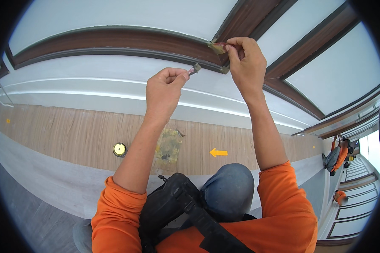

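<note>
My right hand (247, 63) pinches a small reddish scraper (218, 47) with a tip smeared in yellowish-grey paste. The scraper's tip is at the corner of a dark brown frame (152, 40) on the white wall; whether it presses on the frame is hard to tell. Just below the frame's lower edge, my left hand (164, 89) holds a small flat spatula (194, 69) between thumb and fingers, a dab of grey-brown paste on its end. Grey-green bands line the frame's edges.
On the wood-look strip (71, 130) lie a paste-stained square sheet (169, 145), a round yellow-and-black object (120, 149) and an orange arrow marker (218, 152). A black bag (166, 206) hangs at my front. Co-workers in orange (341, 154) are far right.
</note>
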Demonstrator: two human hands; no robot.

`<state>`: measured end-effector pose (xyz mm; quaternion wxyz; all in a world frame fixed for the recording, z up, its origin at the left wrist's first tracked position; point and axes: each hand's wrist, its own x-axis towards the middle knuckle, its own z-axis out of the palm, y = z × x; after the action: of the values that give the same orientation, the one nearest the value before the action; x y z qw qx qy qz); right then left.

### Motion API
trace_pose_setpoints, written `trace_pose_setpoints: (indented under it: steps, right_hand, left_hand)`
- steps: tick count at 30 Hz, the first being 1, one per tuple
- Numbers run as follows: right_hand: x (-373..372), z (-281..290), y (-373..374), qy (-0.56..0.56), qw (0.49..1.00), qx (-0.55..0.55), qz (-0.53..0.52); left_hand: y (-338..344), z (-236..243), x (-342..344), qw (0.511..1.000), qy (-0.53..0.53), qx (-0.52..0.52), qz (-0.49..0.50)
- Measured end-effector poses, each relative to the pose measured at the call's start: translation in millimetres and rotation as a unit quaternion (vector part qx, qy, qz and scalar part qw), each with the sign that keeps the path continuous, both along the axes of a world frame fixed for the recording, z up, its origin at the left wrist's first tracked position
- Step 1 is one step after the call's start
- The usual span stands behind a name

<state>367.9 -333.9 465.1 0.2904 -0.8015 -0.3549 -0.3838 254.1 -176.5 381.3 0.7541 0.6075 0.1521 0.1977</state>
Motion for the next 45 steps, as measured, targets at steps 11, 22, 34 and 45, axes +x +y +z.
trace_pose_setpoints:
  steps: [11, 22, 34, 45]
  right_hand:
    - [-24, -3, -4, 0.04, 0.998, 0.016, 0.042]
    - [-14, -13, -6, 0.007, 1.0, 0.008, 0.003]
    - [-34, -5, -4, -0.02, 0.997, 0.064, 0.027]
    - [-33, -5, 18, -0.157, 0.987, 0.009, 0.044]
  left_hand:
    - [3, 4, -3, 1.0, 0.006, -0.001, 0.0]
    - [2, 2, -3, 1.0, -0.003, -0.009, 0.003]
    - [6, 3, -4, 1.0, 0.0, -0.009, 0.005]
    - [25, 37, -6, 0.998, -0.056, -0.023, 0.035]
